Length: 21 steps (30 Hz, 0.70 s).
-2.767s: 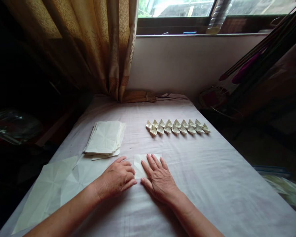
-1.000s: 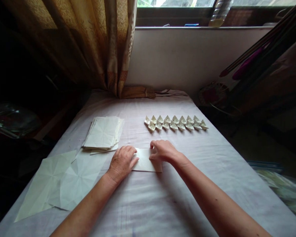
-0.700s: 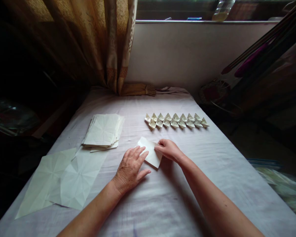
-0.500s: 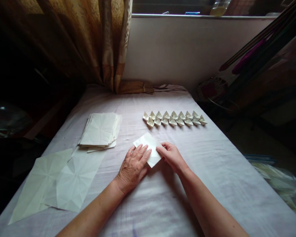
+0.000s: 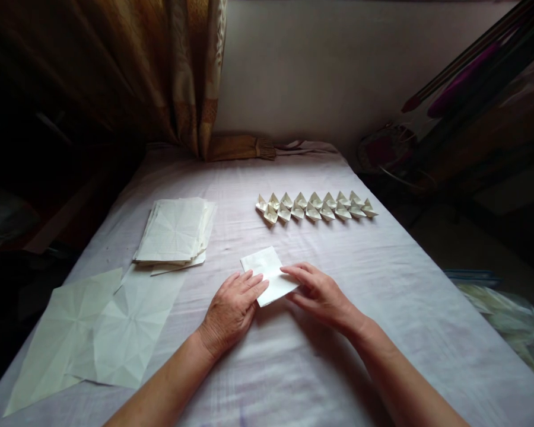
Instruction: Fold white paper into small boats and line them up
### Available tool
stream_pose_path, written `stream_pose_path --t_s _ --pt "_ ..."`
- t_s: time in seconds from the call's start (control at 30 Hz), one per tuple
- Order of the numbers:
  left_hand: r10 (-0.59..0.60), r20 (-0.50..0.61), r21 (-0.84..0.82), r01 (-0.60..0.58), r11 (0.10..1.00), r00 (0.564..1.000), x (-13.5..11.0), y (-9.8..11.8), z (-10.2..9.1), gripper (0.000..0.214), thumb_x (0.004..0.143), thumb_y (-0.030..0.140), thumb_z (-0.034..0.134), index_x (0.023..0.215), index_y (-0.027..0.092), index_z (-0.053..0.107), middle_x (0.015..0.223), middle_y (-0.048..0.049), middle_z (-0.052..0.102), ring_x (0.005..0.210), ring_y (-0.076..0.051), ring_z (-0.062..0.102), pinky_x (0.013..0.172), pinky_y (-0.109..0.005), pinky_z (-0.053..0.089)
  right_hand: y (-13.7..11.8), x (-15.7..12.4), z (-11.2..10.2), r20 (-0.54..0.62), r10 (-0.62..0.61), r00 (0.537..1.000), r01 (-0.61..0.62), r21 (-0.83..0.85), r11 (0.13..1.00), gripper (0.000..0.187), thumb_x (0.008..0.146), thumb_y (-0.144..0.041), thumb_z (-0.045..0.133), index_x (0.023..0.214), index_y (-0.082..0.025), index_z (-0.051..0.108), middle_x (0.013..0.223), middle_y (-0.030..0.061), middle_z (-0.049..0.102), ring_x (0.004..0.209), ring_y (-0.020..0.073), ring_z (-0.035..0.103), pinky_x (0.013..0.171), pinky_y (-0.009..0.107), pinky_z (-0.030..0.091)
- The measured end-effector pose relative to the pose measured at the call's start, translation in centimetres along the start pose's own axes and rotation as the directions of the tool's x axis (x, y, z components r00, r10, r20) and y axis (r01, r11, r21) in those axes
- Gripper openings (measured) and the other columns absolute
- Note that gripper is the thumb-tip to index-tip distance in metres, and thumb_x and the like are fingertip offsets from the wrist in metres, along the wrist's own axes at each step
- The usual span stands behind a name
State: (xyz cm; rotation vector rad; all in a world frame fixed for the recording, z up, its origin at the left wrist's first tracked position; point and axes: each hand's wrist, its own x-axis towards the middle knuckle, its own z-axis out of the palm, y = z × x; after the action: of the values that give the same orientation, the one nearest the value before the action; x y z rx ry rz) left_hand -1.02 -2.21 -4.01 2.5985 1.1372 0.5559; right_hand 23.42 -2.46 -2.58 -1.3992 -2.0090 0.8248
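A folded white paper square (image 5: 273, 287) lies on the bed sheet in front of me, one corner toward me and a crease across it. My left hand (image 5: 234, 305) rests flat over its left side, fingers stretched out and pressing it down. At the right corner is my right hand (image 5: 323, 296), its index finger touching the upper edge and its thumb near the lower edge. Those fingers are apart, with the corner showing between them. Beyond the square, two rows of small folded paper pieces (image 5: 314, 207) with pointed tips stand side by side.
A stack of creased paper sheets (image 5: 171, 231) sits on the left. Nearer me, loose creased sheets (image 5: 131, 332) overlap on the pale bed sheet (image 5: 231, 379). A gold curtain (image 5: 196, 89) hangs at the back left. Plastic-wrapped things (image 5: 507, 320) are beyond the right edge.
My right hand has loosened from its pinch on the paper's right corner and its fingers have spread. The paper has turned slightly. The view has tilted downward.
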Motion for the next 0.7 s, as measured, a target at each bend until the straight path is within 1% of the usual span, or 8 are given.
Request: stream_pose_path --t_s 0.07,0.17,0.27,0.37,0.43,0.53,0.63,0.7 --pt "0.006 -0.001 -0.011 -0.006 1.0 1.0 -0.1 0.0 0.0 0.049 0.088 0.007 0.041 0.131 0.023 0.057 0.132 -0.0055 0.063 0.128 -0.024 0.053 0.107 -0.05 0.043 0.7 0.5 0.1 -0.038 -0.074 0.997 0.068 -0.128 0.989 0.041 0.077 -0.011 0.06 0.114 -0.026 0.069 0.103 0.0043 0.066 0.089 0.0167 0.064 0.077 0.027 0.052" --pt "0.011 -0.023 -0.029 -0.011 1.0 1.0 -0.2 0.0 0.1 0.05 0.087 0.005 0.042 0.131 0.024 0.057 0.13 -0.005 0.064 0.127 -0.024 0.054 0.106 -0.05 0.043 1.5 1.2 0.4 -0.031 -0.148 0.988 0.138 -0.218 0.966 0.033 0.075 -0.009 0.063 0.101 -0.026 0.074 0.101 0.0049 0.065 0.087 0.0169 0.064 0.073 0.026 0.051" --pt "0.013 -0.079 -0.062 -0.018 0.998 0.997 -0.2 0.0 0.0 0.049 0.085 0.003 0.042 0.127 0.024 0.059 0.125 -0.0042 0.067 0.123 -0.024 0.057 0.105 -0.049 0.044 1.7 1.9 0.4 0.013 -0.197 0.98 0.195 -0.225 0.955 0.033 0.074 -0.006 0.062 0.096 -0.026 0.075 0.101 0.0051 0.067 0.089 0.0187 0.063 0.076 0.029 0.05" --pt "-0.02 -0.151 -0.12 0.001 0.993 0.988 0.1 0.2 -0.3 0.037 0.087 0.006 0.045 0.114 0.022 0.064 0.113 -0.0045 0.072 0.112 -0.023 0.062 0.099 -0.045 0.047 1.3 2.5 0.0 0.046 -0.227 0.973 0.232 -0.142 0.962 0.028 0.077 -0.007 0.059 0.093 -0.025 0.073 0.097 0.004 0.07 0.089 0.019 0.062 0.078 0.031 0.05" --pt "-0.065 -0.172 -0.145 0.04 0.989 0.983 0.3 0.3 -0.5 0.025 0.09 0.011 0.049 0.105 0.021 0.066 0.103 -0.0046 0.073 0.101 -0.022 0.064 0.093 -0.041 0.05 0.9 3.0 -0.1 0.039 -0.2 0.979 0.202 -0.069 0.977 0.021 0.082 -0.011 0.056 0.087 -0.025 0.072 0.092 0.0028 0.072 0.085 0.0177 0.062 0.077 0.03 0.049" --pt "-0.124 -0.183 -0.122 0.102 0.987 0.975 0.6 0.3 -0.6 0.017 0.094 0.018 0.05 0.099 0.021 0.065 0.091 -0.0035 0.072 0.09 -0.021 0.063 0.084 -0.038 0.049 0.5 3.7 -0.2 0.035 -0.067 0.997 0.069 -0.052 0.996 0.016 0.085 -0.017 0.055 0.077 -0.023 0.068 0.076 0.0012 0.069 0.074 0.016 0.06 0.069 0.026 0.046" --pt "-0.197 -0.237 -0.058 0.188 0.98 0.951 0.9 0.0 -0.3 0.015 0.095 0.024 0.049 0.102 0.019 0.061 0.087 -0.0048 0.069 0.084 -0.021 0.062 0.079 -0.037 0.049 0.2 4.4 0.0 0.02 0.032 0.999 -0.029 -0.128 0.991 0.019 0.086 -0.027 0.057 0.069 -0.022 0.064 0.066 0.0 0.063 0.065 0.0149 0.057 0.06 0.024 0.041" --pt "-0.254 -0.28 -0.032 0.256 0.966 0.926 1.1 -0.3 -0.1 0.02 0.095 0.027 0.048 0.11 0.017 0.057 0.085 -0.005 0.067 0.079 -0.021 0.062 0.076 -0.036 0.049 0.1 4.8 0.4 -0.005 0.063 0.998 -0.063 -0.17 0.983 0.022 0.087 -0.03 0.055 0.068 -0.021 0.061 0.064 -0.0004 0.062 0.062 0.0142 0.055 0.059 0.024 0.038"
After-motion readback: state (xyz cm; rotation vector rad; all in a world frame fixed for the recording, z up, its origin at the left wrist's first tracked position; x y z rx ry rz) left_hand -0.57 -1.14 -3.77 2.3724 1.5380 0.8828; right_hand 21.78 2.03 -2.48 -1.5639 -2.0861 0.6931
